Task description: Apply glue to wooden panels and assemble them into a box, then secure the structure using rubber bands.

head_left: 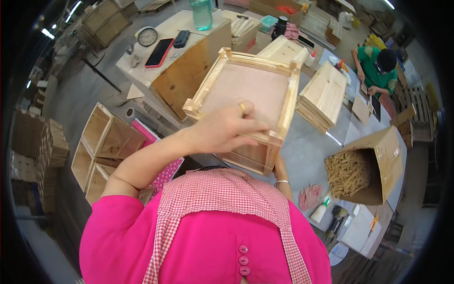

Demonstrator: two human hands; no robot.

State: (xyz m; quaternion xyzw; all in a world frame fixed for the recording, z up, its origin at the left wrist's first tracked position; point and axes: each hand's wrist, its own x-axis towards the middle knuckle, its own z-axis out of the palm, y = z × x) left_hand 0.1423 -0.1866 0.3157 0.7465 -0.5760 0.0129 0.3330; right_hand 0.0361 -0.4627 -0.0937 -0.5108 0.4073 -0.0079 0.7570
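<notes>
A pale wooden box [255, 85] with corner posts and a thin inset panel is tilted up in front of my chest. My left hand [231, 125], a ring on one finger, reaches over its near edge. Those fingers are bent, thumb and index close together; whatever may be between them is too small to make out. My right hand [280, 168] supports the box at the near right corner, a bracelet on the wrist. Most of the right fingers are hidden behind the box.
Stacked wooden boards [324, 94] lie right of the box. Beyond stands a carton [388, 156] of brown strips, with a glue bottle [319, 210] and brushes [338, 215] nearer. Left are a compartmented wooden crate [101, 142] and a cabinet bearing a phone [160, 53]. A co-worker [378, 68] sits far right.
</notes>
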